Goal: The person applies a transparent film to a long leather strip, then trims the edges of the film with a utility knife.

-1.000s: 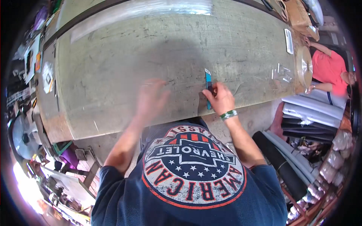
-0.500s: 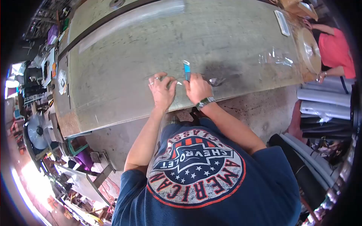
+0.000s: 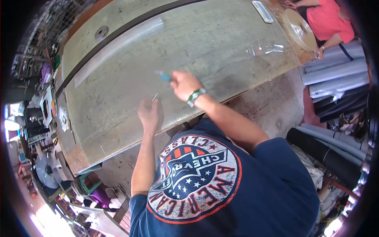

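Observation:
My right hand (image 3: 186, 85) is wrapped around a blue utility knife (image 3: 166, 77), its blade end pointing to the far left and blurred by motion. My left hand (image 3: 148, 115) is lower and to the left, above the worktable (image 3: 114, 122). Between its thumb and fingers it pinches a thin pale sliver (image 3: 155, 96), which sticks up from the fingertips. The sliver's material is too small to make out. A gap separates the two hands.
Across the far side of the table lie a long dark bar (image 3: 130, 23) and a clear plastic strip (image 3: 118, 51). Crinkled clear film (image 3: 268, 48) is at the right. Beyond it, a co-worker's hand (image 3: 318, 53) is beside a large roll (image 3: 300, 29). Sheet rolls (image 3: 335, 71) lie at right.
Both hands have shifted left, the left one nearer the table's front edge. The knife has swung from upright to slanting left. The sliver now stands up from my left fingertips. The whole view has turned.

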The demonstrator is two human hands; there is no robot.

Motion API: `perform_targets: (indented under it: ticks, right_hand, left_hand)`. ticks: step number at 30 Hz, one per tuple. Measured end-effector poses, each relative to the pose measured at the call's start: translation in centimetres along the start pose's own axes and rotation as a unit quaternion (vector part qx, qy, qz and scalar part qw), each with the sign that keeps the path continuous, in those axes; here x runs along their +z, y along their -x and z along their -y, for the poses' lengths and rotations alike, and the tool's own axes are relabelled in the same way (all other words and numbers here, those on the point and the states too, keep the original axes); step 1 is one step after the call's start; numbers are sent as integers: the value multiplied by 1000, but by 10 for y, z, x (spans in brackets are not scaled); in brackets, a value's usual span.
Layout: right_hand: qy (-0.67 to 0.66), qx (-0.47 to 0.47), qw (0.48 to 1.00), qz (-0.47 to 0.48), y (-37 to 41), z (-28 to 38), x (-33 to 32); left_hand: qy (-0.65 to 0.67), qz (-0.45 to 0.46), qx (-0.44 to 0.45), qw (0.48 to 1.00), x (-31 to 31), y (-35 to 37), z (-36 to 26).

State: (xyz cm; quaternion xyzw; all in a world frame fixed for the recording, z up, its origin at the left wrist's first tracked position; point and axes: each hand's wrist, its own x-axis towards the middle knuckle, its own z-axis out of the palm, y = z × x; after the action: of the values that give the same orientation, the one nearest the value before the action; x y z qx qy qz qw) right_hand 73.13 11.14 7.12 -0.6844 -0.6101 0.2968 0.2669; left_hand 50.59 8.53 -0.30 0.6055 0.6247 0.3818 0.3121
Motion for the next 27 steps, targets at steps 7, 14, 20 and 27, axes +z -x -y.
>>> perform_targets:
  ticks: [7,14,20,27]
  right_hand:
    - [86,-93,987,99,-114,-38,-31]
    - [177,-242,954,31,-137,-6,27]
    - [-76,-225,880,412,-38,125,142]
    - [-111,-169,839,505,-17,124,214]
  left_hand:
    - [224,-118,-185,950,-91,46,32]
    - [182,-205,-242,931,-149,65,29]
    - [269,-222,-211,913,-177,51,35]
    - [294,-240,-211,901,-255,46,102]
